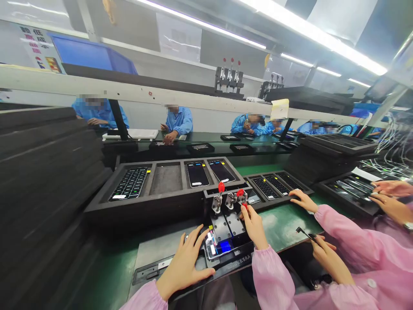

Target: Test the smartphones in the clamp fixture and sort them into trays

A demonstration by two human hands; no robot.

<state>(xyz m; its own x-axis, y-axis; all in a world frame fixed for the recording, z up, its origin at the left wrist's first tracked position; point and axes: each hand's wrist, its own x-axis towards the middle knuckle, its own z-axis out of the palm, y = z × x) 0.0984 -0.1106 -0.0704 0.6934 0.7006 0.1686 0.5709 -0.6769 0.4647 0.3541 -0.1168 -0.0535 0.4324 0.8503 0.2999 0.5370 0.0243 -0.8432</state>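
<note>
A black clamp fixture (226, 226) stands on the green bench right in front of me, with red-tipped toggle levers on top. A phone (217, 247) glowing blue lies in its front slot. My left hand (183, 265) rests flat on the fixture's base plate just left of the phone, fingers spread, holding nothing. My right hand (254, 226) reaches up the fixture's right side, and its fingers are closed on the right red toggle lever (242, 199).
A black foam tray (167, 178) behind the fixture holds phones in slots, and a second tray (277, 185) sits to its right. Tall stacks of foam trays (41, 181) fill the left. A co-worker's pink-sleeved hands (303, 200) work at my right, one holding a small tool (305, 233). Blue-coated people sit across the line.
</note>
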